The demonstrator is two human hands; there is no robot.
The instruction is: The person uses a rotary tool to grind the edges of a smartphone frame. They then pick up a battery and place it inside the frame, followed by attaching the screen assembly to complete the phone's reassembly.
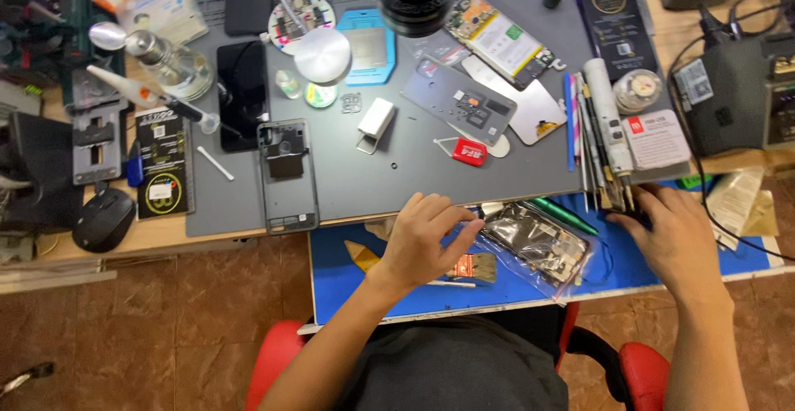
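My left hand (426, 237) rests on the blue tray (331, 274) in front of me, fingers curled at the left end of a clear plastic bag (538, 249) that holds phone parts. Whether it grips the bag is unclear. A flat brush (474, 268) lies just under that hand. My right hand (675, 237) is at the tray's right end, fingertips among a row of pens and hand tools (600, 142) at the grey mat's (397, 187) front right corner; what it holds is hidden.
On the grey mat lie a phone frame (287, 175), a dark phone (241, 94), an opened phone with battery (501, 42), a metal back plate (460, 104) and a small white block (375, 119). A computer mouse (103, 219) sits left. Dark bench equipment (733, 96) stands right.
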